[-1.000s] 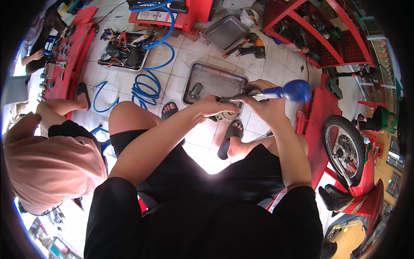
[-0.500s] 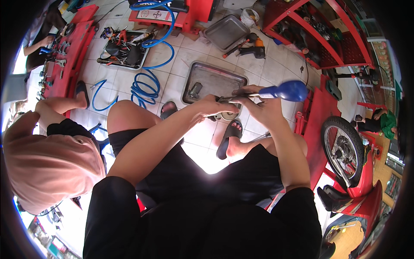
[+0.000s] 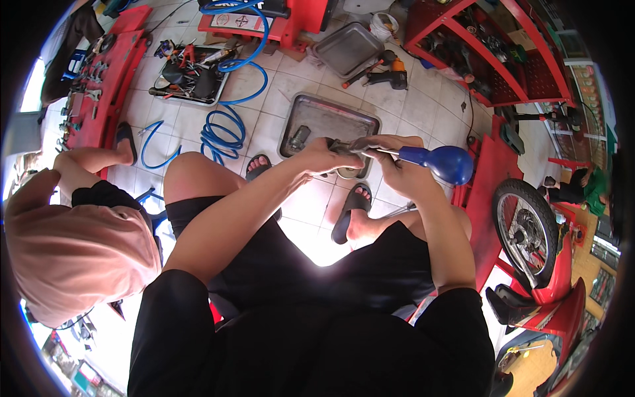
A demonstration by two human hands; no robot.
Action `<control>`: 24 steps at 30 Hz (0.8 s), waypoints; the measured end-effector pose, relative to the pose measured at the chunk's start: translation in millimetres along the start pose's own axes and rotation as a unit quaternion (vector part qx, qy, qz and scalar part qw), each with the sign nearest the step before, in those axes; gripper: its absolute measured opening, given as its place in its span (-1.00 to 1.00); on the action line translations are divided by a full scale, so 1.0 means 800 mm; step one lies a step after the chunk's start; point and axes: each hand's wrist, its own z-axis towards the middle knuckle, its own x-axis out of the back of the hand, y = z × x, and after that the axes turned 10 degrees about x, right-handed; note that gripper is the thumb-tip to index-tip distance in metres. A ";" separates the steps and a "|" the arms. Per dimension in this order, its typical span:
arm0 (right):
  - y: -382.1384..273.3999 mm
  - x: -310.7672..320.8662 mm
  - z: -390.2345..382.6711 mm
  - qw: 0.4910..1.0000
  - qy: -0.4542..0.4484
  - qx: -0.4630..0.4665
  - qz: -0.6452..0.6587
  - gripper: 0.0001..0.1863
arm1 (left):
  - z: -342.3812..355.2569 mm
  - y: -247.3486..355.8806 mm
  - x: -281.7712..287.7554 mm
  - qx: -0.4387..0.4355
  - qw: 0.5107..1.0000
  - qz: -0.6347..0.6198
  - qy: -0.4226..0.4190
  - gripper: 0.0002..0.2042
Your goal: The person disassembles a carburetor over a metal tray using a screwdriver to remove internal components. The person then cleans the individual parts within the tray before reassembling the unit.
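Over the near side of a grey metal tray (image 3: 331,121), both my hands meet at a small dark metal part (image 3: 344,147). My left hand (image 3: 320,159) is closed around its left end. In my right hand (image 3: 402,171) is a screwdriver (image 3: 442,161) with a bulbous blue handle; the handle sticks out to the right and the thin shaft points left toward the metal part. My fingers hide the shaft's tip and much of the part. A dark cylindrical piece (image 3: 299,137) lies in the tray, and a round metal piece (image 3: 349,172) shows just below my hands.
A coiled blue air hose (image 3: 223,135) lies on the tiles at left, near a tray of tools (image 3: 192,78). Beyond are a second tray (image 3: 348,47) and a power tool (image 3: 390,76). A person in a pink top (image 3: 79,258) sits at left; a motorcycle wheel (image 3: 526,231) stands at right.
The screwdriver's handle has swung toward me and my right hand has turned with it. My left hand has shifted slightly. A person's hand at the far-left bench has gone from view.
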 end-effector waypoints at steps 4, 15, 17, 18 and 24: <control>0.005 -0.020 0.001 0.993 0.079 0.088 0.004 -0.80 | 0.007 -0.004 0.005 -0.049 0.999 -0.013 0.020 -0.30; -0.013 0.008 0.005 0.984 0.155 -0.022 0.086 -0.86 | -0.016 0.010 0.005 -0.044 0.995 -0.091 0.012 -0.27; -0.001 0.036 0.003 0.948 0.288 -0.004 0.137 -0.87 | -0.018 0.010 0.001 -0.067 0.983 -0.167 -0.025 -0.35; 0.012 0.045 0.004 0.914 0.361 0.026 0.181 -0.86 | -0.018 0.011 -0.001 -0.084 0.974 -0.207 -0.046 -0.38; 0.104 0.030 -0.003 0.928 0.245 -0.155 0.232 -0.76 | -0.019 0.024 -0.010 -0.049 0.865 -0.472 -0.163 -0.38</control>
